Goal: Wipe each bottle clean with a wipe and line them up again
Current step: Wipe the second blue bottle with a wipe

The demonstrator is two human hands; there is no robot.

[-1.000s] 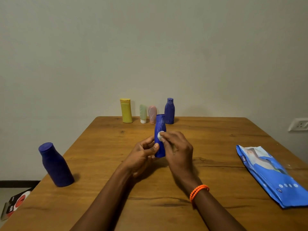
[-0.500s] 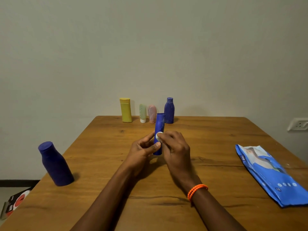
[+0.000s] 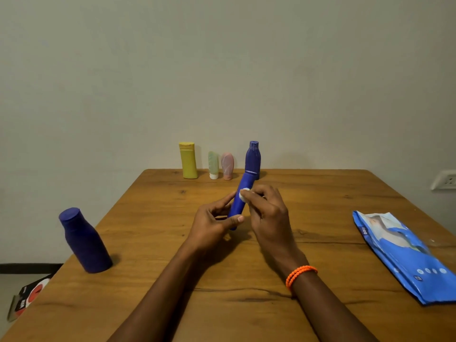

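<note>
Blue cylindrical bottle [image 3: 240, 201], white wipe [image 3: 244, 193]

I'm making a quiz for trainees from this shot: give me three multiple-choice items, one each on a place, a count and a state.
1. Where does the blue wipes packet lie? A table's right side; B by the far wall; C on the floor.
2. How many bottles stand along the wooden table's far edge? A two; B four; C six.
3. What is the slim blue bottle's state? A lying flat; B standing alone; C held tilted.

A: the packet lies right of the hands.
B: yellow, green, pink, dark blue.
C: left hand grips it; right hand presses a white wipe.
</note>
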